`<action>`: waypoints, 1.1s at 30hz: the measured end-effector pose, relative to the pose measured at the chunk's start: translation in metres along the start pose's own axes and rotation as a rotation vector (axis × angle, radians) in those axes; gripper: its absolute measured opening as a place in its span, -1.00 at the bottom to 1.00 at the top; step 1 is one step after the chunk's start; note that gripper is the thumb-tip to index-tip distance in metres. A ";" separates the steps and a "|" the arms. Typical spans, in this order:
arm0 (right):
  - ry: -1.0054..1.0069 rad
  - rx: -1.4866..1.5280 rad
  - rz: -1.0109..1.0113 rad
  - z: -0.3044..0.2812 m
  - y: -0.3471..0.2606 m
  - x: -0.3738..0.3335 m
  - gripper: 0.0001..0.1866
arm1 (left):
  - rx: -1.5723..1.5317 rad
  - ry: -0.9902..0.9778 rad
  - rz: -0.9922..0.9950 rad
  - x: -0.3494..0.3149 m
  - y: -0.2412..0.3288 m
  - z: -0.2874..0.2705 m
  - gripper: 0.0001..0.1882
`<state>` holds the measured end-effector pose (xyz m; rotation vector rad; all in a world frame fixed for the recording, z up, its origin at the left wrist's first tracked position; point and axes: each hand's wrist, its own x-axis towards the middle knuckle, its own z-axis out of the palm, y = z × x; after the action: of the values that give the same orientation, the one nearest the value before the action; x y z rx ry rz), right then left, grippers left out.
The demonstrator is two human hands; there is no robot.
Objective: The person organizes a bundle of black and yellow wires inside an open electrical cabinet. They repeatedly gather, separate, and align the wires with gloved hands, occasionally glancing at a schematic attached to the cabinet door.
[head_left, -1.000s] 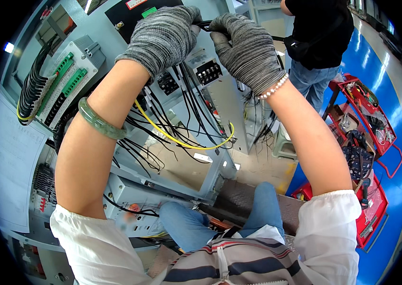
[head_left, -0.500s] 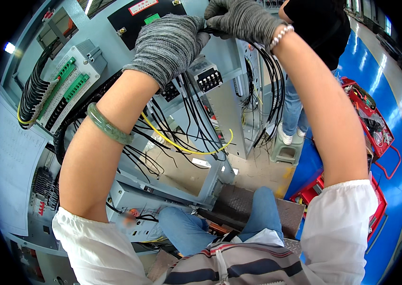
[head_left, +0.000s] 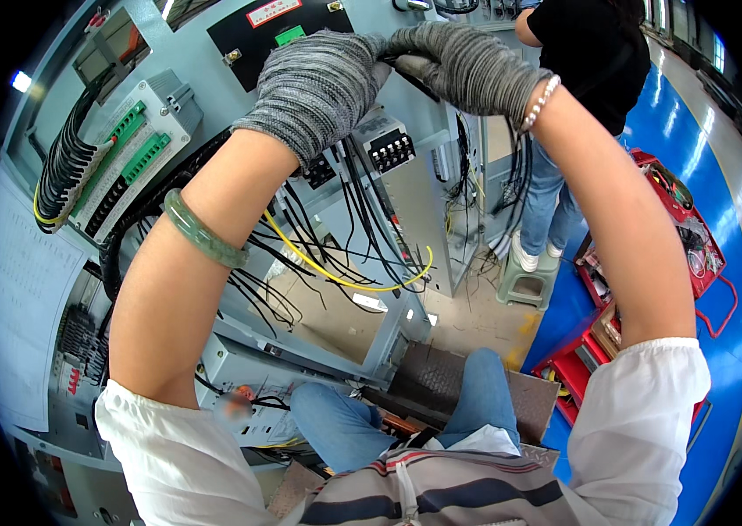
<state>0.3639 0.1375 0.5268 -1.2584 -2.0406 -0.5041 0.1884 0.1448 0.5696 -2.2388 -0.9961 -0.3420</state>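
Both of my hands wear grey ribbed knit gloves and meet at the top of the view, in front of the cabinet frame. My left hand (head_left: 318, 92) is closed, its fingertips against the right hand's. My right hand (head_left: 474, 70) is also closed, palm down. Between them shows part of a black wire bundle (head_left: 417, 79); the gloves hide most of it. Just under the left hand sits a black terminal block (head_left: 391, 152), with many loose black wires (head_left: 358, 188) hanging beside it. A yellow wire (head_left: 327, 274) curves below those.
To the left, a grey module (head_left: 139, 158) with green connectors carries bundled black wires. A person in black (head_left: 586, 70) stands on a green stool (head_left: 527, 282) at the right. Red tool carts (head_left: 691, 230) stand on the blue floor. A white-grey box (head_left: 253, 386) lies near my knees.
My right hand has shifted slightly right and down, turning flatter. My left hand has barely moved. The hanging black wires on the right have swung nearer the person on the stool.
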 end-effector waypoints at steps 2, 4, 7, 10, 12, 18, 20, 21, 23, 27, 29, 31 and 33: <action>-0.030 -0.024 -0.051 0.000 0.006 0.011 -0.71 | 0.036 -0.039 0.009 -0.003 -0.003 -0.004 -0.67; -0.052 -0.087 -0.055 -0.001 0.011 0.015 -0.73 | -0.041 0.041 0.047 -0.017 -0.002 -0.012 -0.75; 0.024 -0.200 -0.127 0.003 0.008 0.019 -0.75 | -0.134 0.544 0.375 -0.054 -0.030 -0.019 -0.79; 0.105 -0.264 -0.135 0.009 0.014 0.021 -0.77 | -0.259 0.499 0.237 -0.087 -0.047 -0.038 -0.83; 0.160 -0.366 -0.124 0.013 0.003 0.023 -0.79 | -0.336 0.517 0.155 -0.112 -0.055 -0.028 -0.84; 0.339 -0.209 -0.062 0.032 0.004 0.025 -0.80 | -0.067 0.380 -0.002 -0.156 -0.055 0.009 -0.67; 0.312 -0.142 -0.016 0.033 -0.003 0.026 -0.81 | -0.045 0.315 -0.014 -0.161 -0.057 0.018 -0.53; 0.286 -0.133 0.013 0.030 -0.001 0.025 -0.81 | -0.072 0.312 -0.021 -0.159 -0.054 0.022 -0.52; 0.299 -0.135 -0.038 0.030 0.007 0.028 -0.81 | -0.115 0.347 -0.069 -0.156 -0.052 0.024 -0.53; 0.336 -0.098 -0.108 0.029 0.012 0.029 -0.82 | -0.146 0.387 -0.080 -0.150 -0.051 0.023 -0.53; 0.348 -0.055 -0.115 0.029 0.010 0.028 -0.82 | -0.151 0.363 -0.102 -0.154 -0.049 0.020 -0.52; 0.336 -0.046 -0.091 0.029 0.004 0.028 -0.82 | -0.107 0.388 -0.143 -0.164 -0.051 0.021 -0.50; 0.335 -0.056 -0.075 0.032 0.008 0.025 -0.81 | -0.061 0.401 -0.157 -0.173 -0.055 0.023 -0.48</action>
<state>0.3526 0.1776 0.5224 -1.0514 -1.8048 -0.7583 0.0307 0.0894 0.4956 -2.0349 -0.9508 -0.8623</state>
